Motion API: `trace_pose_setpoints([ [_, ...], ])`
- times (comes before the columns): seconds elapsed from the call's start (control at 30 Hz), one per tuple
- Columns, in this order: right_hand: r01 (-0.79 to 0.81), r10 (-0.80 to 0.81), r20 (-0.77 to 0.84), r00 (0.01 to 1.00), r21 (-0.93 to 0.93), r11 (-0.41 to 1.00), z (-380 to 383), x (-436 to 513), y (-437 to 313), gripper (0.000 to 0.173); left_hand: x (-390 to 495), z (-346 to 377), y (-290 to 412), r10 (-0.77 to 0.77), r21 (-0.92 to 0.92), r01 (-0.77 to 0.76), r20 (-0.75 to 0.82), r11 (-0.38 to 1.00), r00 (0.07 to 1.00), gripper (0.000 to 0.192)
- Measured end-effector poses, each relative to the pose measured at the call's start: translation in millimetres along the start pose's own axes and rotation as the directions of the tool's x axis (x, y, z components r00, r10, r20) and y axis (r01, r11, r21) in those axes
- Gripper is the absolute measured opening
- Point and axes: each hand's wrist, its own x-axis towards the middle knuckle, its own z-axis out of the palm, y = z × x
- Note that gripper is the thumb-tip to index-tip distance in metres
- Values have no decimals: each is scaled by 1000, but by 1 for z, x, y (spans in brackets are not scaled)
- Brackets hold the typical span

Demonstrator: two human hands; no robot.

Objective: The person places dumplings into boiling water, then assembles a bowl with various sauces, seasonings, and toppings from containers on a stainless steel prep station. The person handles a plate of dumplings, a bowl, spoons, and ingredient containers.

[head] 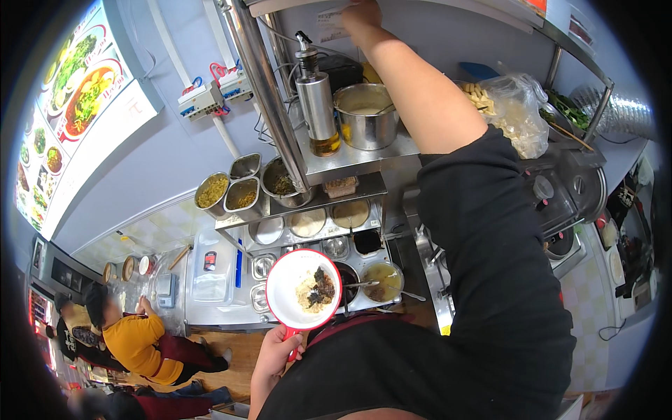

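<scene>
My left hand (pixel 277 350) grips the red handle of a white enamel bowl (pixel 283 286) with a red rim. Inside the bowl lie pale minced or powdered seasoning and dark dry flakes. My right hand (pixel 362 18) is raised to the upper shelf at the top edge; its fingers are partly cut off by the shelf, so what it touches cannot be told. Below that arm stand a steel oil dispenser (pixel 319 110) with yellow oil and a steel pot (pixel 366 118) of pale contents. Beyond the bowl are a pot of cloudy broth (pixel 383 281) with a ladle and lidded steel containers (pixel 262 266).
Steel tubs of chopped pickles (pixel 211 191) stand on the rack, left of its post (pixel 268 89). A clear plastic bin (pixel 214 268) is on the counter. A plastic bag of food (pixel 517 115) lies at right. A co-worker in a yellow top (pixel 136 341) stands at lower left.
</scene>
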Motion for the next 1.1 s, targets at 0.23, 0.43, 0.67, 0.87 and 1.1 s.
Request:
trace_pose_setpoints([
  [0.23, 183, -126, -201, 971, 296, 937, -67, -22, -16, 40, 10, -4, 11, -11, 93, 5, 61, 996, 998, 10],
  [0.43, -258, 165, 198, 966, 742, 619, -185, -152, -75, 33, 20, -10, 54, -89, 285, 51, 125, 957, 988, 12],
  [0.67, -365, 276, 259, 926, 805, 468, -431, -321, -63, 38, 46, 35, 96, -204, 388, 24, 431, 921, 879, 21],
  [0.87, -510, 543, 98, 834, 511, 692, -611, -476, 30, 37, 86, 124, 67, -459, 626, 12, 558, 779, 691, 26],
  [1.1, -675, 781, -314, 540, 393, 624, -750, -630, 107, 30, 116, 328, -91, -533, 647, -132, 713, 751, 455, 14],
])
